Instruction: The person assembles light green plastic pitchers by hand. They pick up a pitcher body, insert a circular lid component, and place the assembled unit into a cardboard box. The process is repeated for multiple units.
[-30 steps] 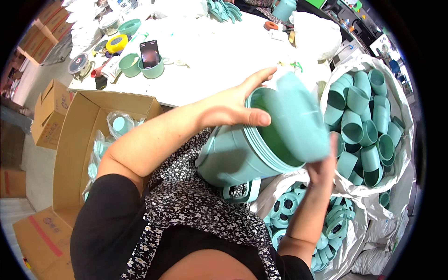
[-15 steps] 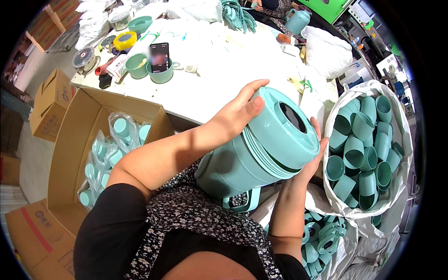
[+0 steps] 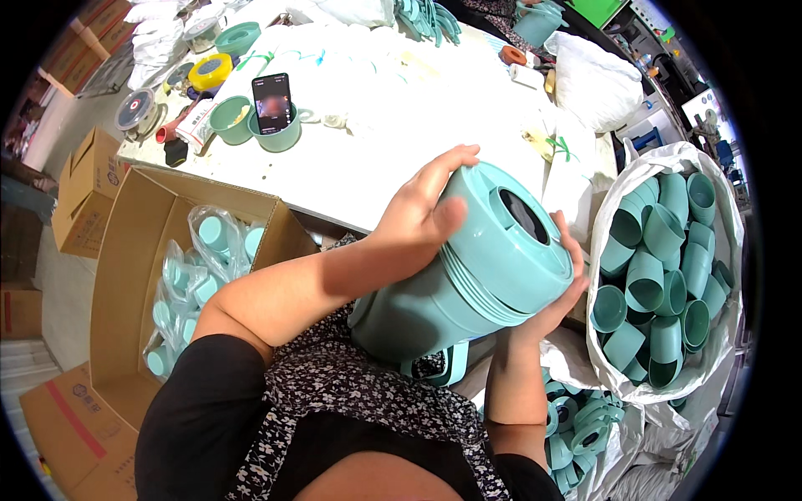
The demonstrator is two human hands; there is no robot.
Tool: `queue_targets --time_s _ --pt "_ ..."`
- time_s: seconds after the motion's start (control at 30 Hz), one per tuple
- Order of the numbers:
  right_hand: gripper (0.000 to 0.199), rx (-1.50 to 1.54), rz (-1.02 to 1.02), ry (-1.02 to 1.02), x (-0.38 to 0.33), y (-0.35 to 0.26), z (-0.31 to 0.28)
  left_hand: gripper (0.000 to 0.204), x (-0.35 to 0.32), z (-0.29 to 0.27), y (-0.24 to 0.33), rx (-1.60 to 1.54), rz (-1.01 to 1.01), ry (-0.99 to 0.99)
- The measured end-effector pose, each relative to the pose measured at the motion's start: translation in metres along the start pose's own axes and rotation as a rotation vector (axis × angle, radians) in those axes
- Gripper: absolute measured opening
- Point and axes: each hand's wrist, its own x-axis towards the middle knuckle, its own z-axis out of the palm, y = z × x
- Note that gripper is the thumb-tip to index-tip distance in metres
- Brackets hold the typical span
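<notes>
A large teal insulated jug [image 3: 409,309] lies tilted against my lap, its top pointing up and to the right. Its round screw lid [image 3: 476,219], with a dark oval inset, sits over the threaded neck; a few threads show below the rim. My left hand [image 3: 422,213] grips the lid's upper left edge, thumb across its side. From the right, my right hand [image 3: 561,288] wraps the opposite edge, with part of its fingers hidden behind the lid. The jug's handle [image 3: 455,365] shows underneath, over the floral apron.
A white worktable [image 3: 351,184] stands ahead, bearing a phone [image 3: 272,104] propped in a teal mug [image 3: 280,138]. An open carton [image 3: 117,292] of bagged teal parts is at left. At right, a white sack [image 3: 597,334] holds teal cups; below it are several teal lids [image 3: 585,430].
The lid sits more evenly over the neck, and the dark gap at its right side has narrowed. Both hands remain on it. The view has shifted slightly.
</notes>
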Motion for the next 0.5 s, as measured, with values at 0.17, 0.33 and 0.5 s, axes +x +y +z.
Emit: queue_targets --time_s 0.17,0.33,0.5 --pt "0.082 -0.4 -0.66 -0.21 -0.012 0.003 -0.03 0.083 0.0 -0.016 0.018 0.426 0.656 -0.272" --pt "0.091 -0.475 -0.665 -0.474 -0.017 -0.007 -0.044 0.072 -0.011 -0.025 0.022 0.413 0.572 -0.366" --pt "0.08 -0.519 -0.605 -0.475 -0.023 -0.018 -0.038 0.066 -0.011 -0.022 0.016 0.374 0.591 -0.338"
